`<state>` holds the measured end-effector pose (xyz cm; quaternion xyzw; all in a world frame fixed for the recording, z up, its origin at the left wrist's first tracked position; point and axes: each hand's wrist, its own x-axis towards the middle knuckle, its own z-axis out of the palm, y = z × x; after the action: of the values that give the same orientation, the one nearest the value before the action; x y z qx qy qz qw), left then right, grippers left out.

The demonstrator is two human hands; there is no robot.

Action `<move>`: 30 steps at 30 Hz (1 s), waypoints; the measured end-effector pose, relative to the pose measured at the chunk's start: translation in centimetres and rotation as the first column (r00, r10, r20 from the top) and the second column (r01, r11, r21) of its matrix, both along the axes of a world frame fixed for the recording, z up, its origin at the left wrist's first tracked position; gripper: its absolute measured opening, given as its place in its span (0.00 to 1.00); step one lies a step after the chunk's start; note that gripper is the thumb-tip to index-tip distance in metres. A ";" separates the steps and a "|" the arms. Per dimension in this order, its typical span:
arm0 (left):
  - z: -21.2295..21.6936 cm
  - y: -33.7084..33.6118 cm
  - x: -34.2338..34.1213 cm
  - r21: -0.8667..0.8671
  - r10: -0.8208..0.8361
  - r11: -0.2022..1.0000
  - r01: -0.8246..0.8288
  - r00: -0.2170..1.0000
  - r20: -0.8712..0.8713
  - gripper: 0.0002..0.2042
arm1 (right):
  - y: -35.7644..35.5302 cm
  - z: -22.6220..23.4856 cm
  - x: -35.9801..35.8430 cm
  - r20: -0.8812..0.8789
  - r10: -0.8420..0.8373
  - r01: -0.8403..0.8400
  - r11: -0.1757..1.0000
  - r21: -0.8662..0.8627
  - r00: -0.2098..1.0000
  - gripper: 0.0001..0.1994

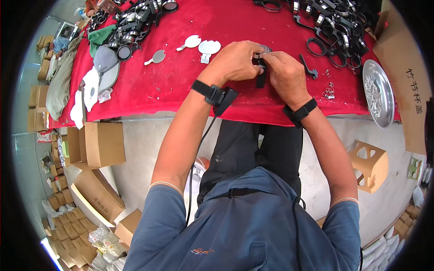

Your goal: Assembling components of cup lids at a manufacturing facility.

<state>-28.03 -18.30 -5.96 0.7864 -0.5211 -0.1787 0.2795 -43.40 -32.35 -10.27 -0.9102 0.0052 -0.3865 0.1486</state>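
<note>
Both my hands [238, 61] pinch a black part [261, 81], seemingly unfinished; beyond the tray [384, 121], piled rings [340, 37] probably remain to do.

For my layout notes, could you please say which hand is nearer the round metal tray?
Right: the right hand is left of the round metal tray, the left hand farther left.
</note>
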 end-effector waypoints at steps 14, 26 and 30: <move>0.2 0.2 0.1 -0.004 -0.012 1.000 0.012 0.999 0.038 0.30 | 1.2 -0.9 -0.5 0.088 -0.056 0.015 0.913 0.408 0.995 0.06; -0.4 0.1 0.4 -0.020 0.020 1.000 -0.021 1.000 -0.023 0.20 | 1.0 -1.0 0.4 0.096 -0.077 0.069 0.994 0.084 0.992 0.07; -0.6 0.0 0.5 -0.040 -0.007 0.999 0.008 1.000 0.012 0.18 | 1.3 -0.6 0.2 0.063 -0.086 0.082 0.995 0.060 0.994 0.07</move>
<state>-27.50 -18.25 -6.58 0.7799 -0.5291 -0.1645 0.2913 -43.15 -31.08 -10.87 -0.8914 0.0496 -0.4217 0.1584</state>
